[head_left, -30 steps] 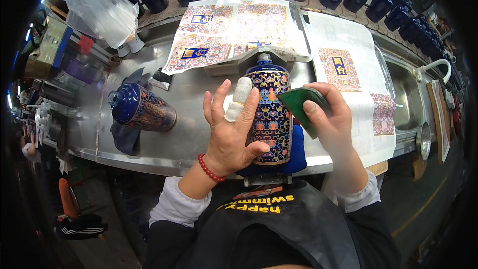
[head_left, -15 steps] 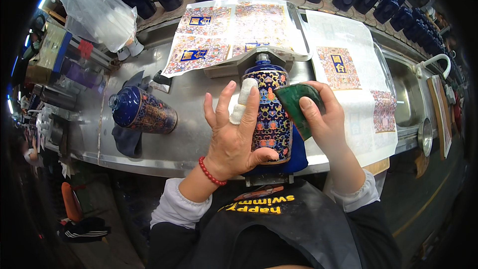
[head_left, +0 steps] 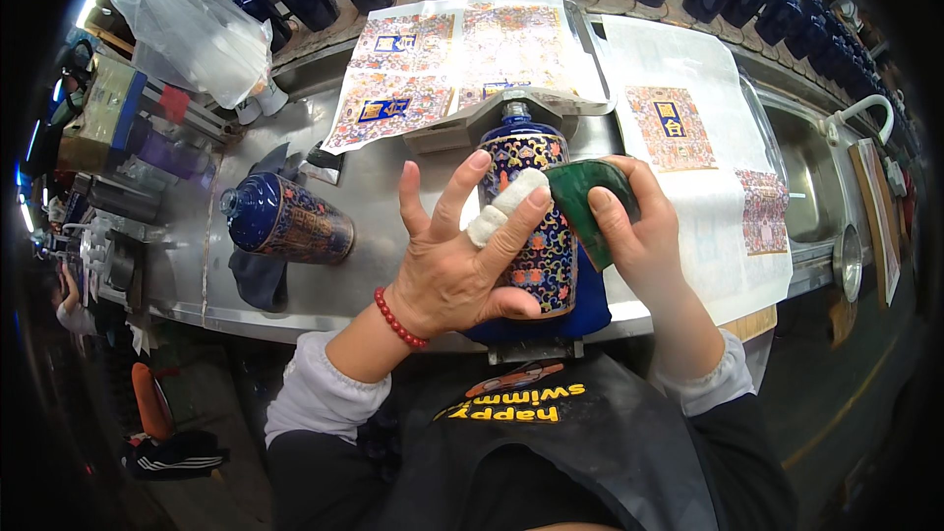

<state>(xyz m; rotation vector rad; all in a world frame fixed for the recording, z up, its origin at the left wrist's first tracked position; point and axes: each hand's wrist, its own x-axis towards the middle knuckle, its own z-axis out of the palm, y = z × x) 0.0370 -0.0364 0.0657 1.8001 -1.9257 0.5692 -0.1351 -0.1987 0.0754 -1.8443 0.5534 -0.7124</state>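
While both your hands attend the patterned bottle, the stock about your fingers reads as follows.

Left hand: fingers spread wide over the bottle's left side, one in a white wrapping; how hard they press, you cannot tell.

Right hand: thumb and fingers pinched on one green scraper, its edge at the bottle's right side; firm contact unclear.

Patterned bottle: between both sets of fingers, neck pointing away from you, above a blue cloth.

Second bottle, patterned: well left of your left fingers, on the steel worktop.

Printed sheet: beyond your left fingers. White sheet: right of your right fingers.

Handling, as judged: lay the scraper's edge evenly along the curved wall, press lightly, brace the bottle with your left fingers, and leave fingertips clear of the edge.
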